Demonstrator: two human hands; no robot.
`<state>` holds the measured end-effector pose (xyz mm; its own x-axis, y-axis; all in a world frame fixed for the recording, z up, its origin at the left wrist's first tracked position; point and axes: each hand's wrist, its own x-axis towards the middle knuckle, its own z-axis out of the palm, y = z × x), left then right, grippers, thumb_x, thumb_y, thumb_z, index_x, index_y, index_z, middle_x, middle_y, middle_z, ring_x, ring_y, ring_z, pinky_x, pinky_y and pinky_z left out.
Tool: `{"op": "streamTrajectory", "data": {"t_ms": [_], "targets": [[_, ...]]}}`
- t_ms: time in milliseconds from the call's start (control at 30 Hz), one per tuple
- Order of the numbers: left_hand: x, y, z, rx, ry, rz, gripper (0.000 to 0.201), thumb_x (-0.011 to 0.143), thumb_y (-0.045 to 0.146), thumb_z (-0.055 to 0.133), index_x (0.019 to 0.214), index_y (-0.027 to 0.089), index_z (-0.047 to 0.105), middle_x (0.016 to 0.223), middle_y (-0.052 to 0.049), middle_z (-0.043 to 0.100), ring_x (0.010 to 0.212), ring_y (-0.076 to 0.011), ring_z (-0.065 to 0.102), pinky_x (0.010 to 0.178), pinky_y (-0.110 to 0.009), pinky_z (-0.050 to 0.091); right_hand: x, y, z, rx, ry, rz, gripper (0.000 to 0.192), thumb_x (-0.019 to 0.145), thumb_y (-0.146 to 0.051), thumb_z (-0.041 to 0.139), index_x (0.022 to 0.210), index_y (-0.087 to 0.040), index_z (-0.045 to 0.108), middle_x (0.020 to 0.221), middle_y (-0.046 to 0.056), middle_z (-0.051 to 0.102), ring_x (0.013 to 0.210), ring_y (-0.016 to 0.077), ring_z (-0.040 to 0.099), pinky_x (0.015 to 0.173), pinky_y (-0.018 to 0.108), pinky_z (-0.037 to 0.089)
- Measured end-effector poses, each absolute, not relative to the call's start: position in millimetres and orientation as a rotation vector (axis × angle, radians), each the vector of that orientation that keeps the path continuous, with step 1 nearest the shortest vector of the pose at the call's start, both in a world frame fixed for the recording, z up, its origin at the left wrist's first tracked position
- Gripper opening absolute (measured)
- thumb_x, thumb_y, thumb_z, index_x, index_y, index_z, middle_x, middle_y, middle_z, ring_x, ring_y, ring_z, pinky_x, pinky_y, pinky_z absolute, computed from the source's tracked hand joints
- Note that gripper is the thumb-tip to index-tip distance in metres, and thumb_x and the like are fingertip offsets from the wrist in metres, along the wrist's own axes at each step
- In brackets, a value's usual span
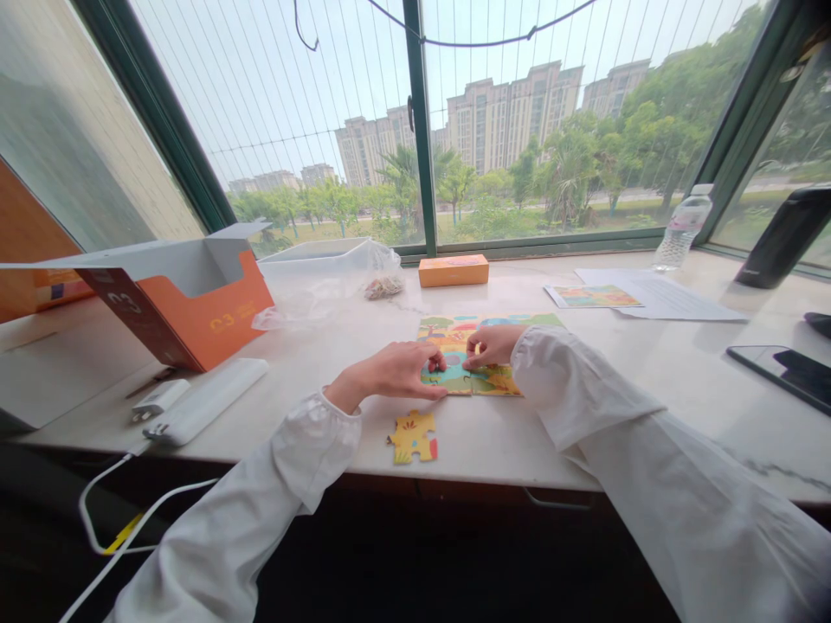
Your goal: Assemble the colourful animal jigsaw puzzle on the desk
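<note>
A partly assembled jigsaw puzzle (454,382) with colourful cartoon pictures lies flat on the white counter. My left hand (403,370) is at its left edge, fingers curled over the blue-green part and thumb along the lower left corner. From the right, my right hand (494,345) reaches over the puzzle, thumb and fingertips pinched at a piece near the middle. My right hand and sleeve hide part of the puzzle's right side. One loose yellow puzzle piece (414,437) lies nearer the counter's front edge, below my left hand.
An orange box (227,316), a white power bank (211,402) and a charger (160,400) are at left. Behind are a clear plastic bag (383,275) and a small orange box (453,271). Right stand a picture card (594,297), paper, bottle (684,229) and phone (789,372).
</note>
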<state>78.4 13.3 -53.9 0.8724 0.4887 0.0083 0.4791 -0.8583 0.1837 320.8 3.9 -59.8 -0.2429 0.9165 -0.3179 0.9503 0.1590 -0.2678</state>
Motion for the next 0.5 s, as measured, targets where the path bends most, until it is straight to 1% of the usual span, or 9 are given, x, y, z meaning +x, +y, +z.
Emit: {"op": "streamTrajectory", "data": {"t_ms": [167, 367, 500], "targets": [[78.2, 12.0, -52.6, 2.852, 0.752, 0.073, 0.039, 0.081, 0.051, 0.067, 0.106, 0.022, 0.062, 0.102, -0.004, 0.069, 0.090, -0.0211, 0.064, 0.079, -0.031, 0.046, 322.5, 6.8, -63.4, 1.897, 2.338, -0.641, 0.048, 0.076, -0.065, 0.066, 0.103, -0.025, 0.068, 0.098, 0.003, 0.069, 0.086, 0.0189, 0.061, 0.066, 0.026, 0.040], [78.2, 13.0, -54.9, 2.845, 0.761, 0.096, 0.047, 0.083, 0.063, 0.063, 0.104, 0.022, 0.062, 0.101, -0.004, 0.068, 0.089, -0.0214, 0.063, 0.079, -0.031, 0.045, 324.0, 10.4, -67.8, 1.890, 2.360, -0.624, 0.048, 0.077, -0.064, 0.066, 0.104, -0.024, 0.069, 0.099, 0.003, 0.070, 0.090, 0.0201, 0.062, 0.068, 0.026, 0.041], [81.9, 10.6, -54.2, 2.836, 0.786, 0.095, 0.049, 0.082, 0.066, 0.062, 0.102, 0.022, 0.062, 0.101, -0.004, 0.068, 0.088, -0.0215, 0.063, 0.078, -0.031, 0.044, 322.8, 10.6, -67.7, 1.902, 2.352, -0.642, 0.047, 0.077, -0.063, 0.067, 0.103, -0.024, 0.069, 0.097, 0.004, 0.070, 0.088, 0.0207, 0.061, 0.068, 0.027, 0.041]]}}
